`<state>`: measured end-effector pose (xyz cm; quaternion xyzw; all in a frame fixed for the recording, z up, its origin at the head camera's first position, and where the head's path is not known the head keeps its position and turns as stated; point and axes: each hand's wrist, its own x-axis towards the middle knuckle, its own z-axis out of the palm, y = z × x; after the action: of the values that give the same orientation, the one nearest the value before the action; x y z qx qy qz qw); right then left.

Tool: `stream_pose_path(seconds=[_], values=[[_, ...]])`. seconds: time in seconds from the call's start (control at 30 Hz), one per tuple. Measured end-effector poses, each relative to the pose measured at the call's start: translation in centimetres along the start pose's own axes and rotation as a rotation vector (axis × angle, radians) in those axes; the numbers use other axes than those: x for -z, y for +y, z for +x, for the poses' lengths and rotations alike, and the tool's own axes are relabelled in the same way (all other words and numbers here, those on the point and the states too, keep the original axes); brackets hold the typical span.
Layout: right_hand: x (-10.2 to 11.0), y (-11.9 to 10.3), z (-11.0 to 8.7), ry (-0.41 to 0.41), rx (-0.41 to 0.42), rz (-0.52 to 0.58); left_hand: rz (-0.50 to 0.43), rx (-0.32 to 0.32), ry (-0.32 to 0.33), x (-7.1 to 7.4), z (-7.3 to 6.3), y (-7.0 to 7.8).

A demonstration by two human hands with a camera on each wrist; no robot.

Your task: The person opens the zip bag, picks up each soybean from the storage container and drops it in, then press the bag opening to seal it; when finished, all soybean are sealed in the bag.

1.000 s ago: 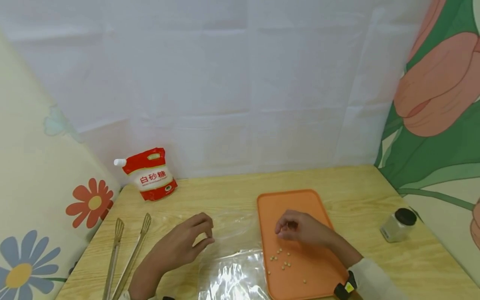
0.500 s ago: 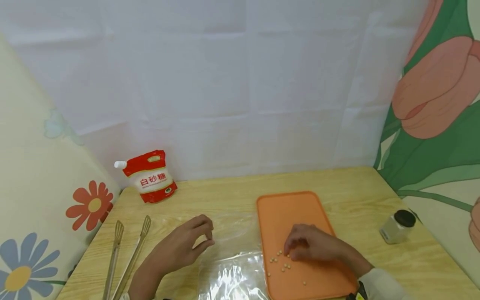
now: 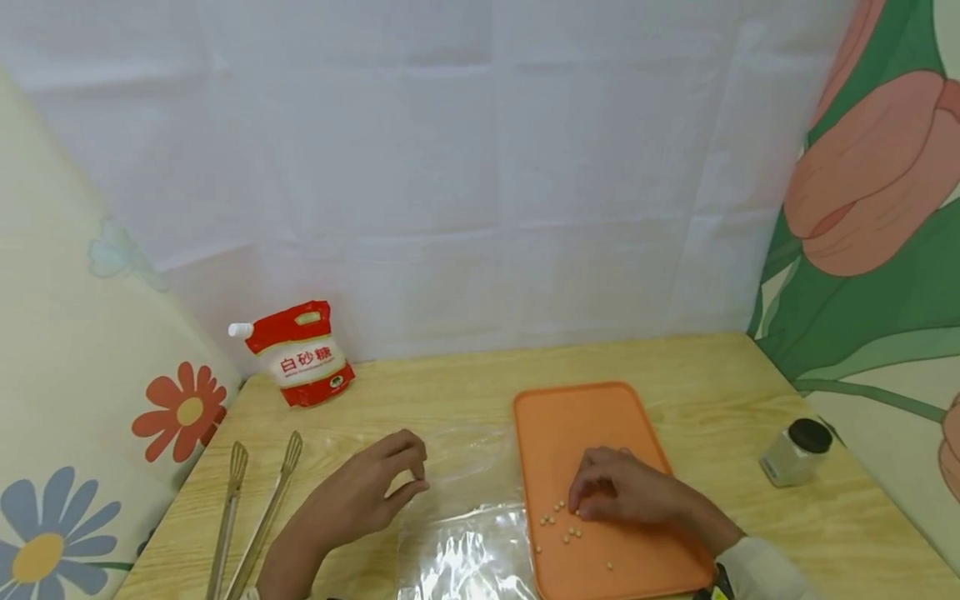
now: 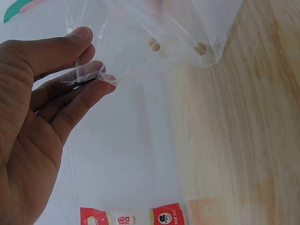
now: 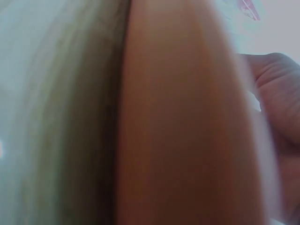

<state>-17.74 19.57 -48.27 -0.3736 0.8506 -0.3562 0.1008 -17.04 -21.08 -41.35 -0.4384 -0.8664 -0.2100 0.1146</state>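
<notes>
My left hand (image 3: 363,487) holds the mouth of a clear plastic bag (image 3: 461,554), pinching its edge between thumb and fingers. In the left wrist view a few round beans (image 4: 155,47) show inside the bag (image 4: 136,28). An orange tray (image 3: 573,425) lies right of it, with several small pale beans (image 3: 573,532) scattered on its near left part. My right hand (image 3: 630,492) is low over the tray, thumb and fingertips closed together at one bean, which they mostly hide. The right wrist view is mainly the blurred tray edge (image 5: 187,117).
Metal tongs (image 3: 258,517) lie at the left. A red and white sugar pouch (image 3: 307,358) with a white spout stands at the back left. At the right is a small jar (image 3: 795,454) with a black lid. A white sheet (image 3: 480,183) hangs behind the table.
My right hand has come down and nearer across the tray, slightly to the right, and its fingertips have reached a bean. The left hand keeps its place on the bag.
</notes>
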Motion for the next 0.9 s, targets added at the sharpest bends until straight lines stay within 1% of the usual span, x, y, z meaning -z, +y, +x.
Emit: stream_pose_path(seconds=[0.23, 0.5, 0.63, 0.9], values=[[-0.23, -0.17, -0.03, -0.001, 0.016, -0.01, -0.009, 0.027, -0.02, -0.11, -0.12, 0.02], [-0.32, -0.34, -0.01, 0.001, 0.002, -0.059, -0.012, 0.0, -0.002, -0.02, -0.06, -0.09], [-0.38, -0.37, 0.04, -0.008, -0.002, -0.09, -0.004, -0.002, 0.002, 0.01, -0.02, -0.04], [-0.49, -0.46, 0.12, -0.024, -0.009, -0.085, -0.004, 0.001, -0.003, -0.09, -0.08, -0.01]])
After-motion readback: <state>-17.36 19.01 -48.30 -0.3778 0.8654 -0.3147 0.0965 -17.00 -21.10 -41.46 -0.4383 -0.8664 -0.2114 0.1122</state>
